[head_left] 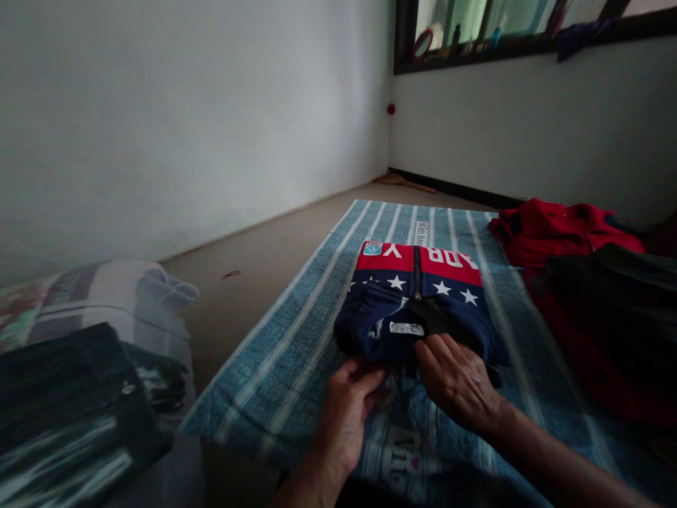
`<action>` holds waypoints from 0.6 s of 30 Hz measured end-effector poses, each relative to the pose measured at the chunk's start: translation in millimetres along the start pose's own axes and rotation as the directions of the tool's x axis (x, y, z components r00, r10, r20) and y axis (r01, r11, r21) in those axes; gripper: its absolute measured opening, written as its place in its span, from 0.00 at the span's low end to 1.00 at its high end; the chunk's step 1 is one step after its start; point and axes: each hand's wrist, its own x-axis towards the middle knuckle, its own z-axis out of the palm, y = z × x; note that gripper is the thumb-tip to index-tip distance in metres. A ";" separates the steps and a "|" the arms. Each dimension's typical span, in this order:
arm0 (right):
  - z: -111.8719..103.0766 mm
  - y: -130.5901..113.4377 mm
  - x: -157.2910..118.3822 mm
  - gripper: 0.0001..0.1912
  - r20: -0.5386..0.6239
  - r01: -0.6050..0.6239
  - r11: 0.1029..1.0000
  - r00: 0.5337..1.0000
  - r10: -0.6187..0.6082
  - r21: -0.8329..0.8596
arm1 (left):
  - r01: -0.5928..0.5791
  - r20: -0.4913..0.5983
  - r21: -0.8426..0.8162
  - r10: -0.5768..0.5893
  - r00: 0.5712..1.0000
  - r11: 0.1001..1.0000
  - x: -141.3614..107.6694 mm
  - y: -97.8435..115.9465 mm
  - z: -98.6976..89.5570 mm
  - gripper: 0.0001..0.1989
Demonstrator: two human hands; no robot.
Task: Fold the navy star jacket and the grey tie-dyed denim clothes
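On the jacket (417, 282) — "Y" (392, 250); on cloth (285, 346), "With" (422, 228)

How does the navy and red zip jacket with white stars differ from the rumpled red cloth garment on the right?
The navy and red zip jacket with white stars lies neatly folded; the rumpled red cloth garment is loosely heaped. The jacket shows white lettering; the garment shows none. The right hand touches the jacket; no hand touches the garment. Both include red fabric.

Jacket (402, 300) is red and navy with white stars, sheet (280, 367) is blue with pale stripes, wall (211, 127) kinda greyish white.
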 end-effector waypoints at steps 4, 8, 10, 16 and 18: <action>-1.3 1.6 0.1 0.14 -0.008 0.002 0.999 1.000 -0.001 0.033 | 0.047 0.035 -0.268 -0.039 0.999 0.962 8.9 -4.1 24.2 0.13; 0.1 2.7 0.2 0.13 -0.031 0.013 0.998 0.999 -0.011 0.059 | 0.000 -0.016 -0.327 -0.005 1.000 0.945 11.7 -4.1 32.4 0.14; 1.1 3.2 0.6 0.13 -0.050 0.014 0.998 0.999 -0.011 0.057 | -0.045 -0.054 -0.334 0.028 0.998 0.942 11.7 -3.8 34.5 0.16; 1.0 4.7 5.3 0.10 -0.086 -0.024 1.000 0.996 0.025 0.016 | -0.115 -0.036 -0.332 0.110 0.993 0.936 19.5 -3.6 40.3 0.18; 0.5 4.9 7.1 0.09 -0.093 -0.040 0.999 0.995 0.040 0.001 | -0.154 -0.024 -0.314 0.155 0.988 0.937 23.0 -4.1 41.1 0.17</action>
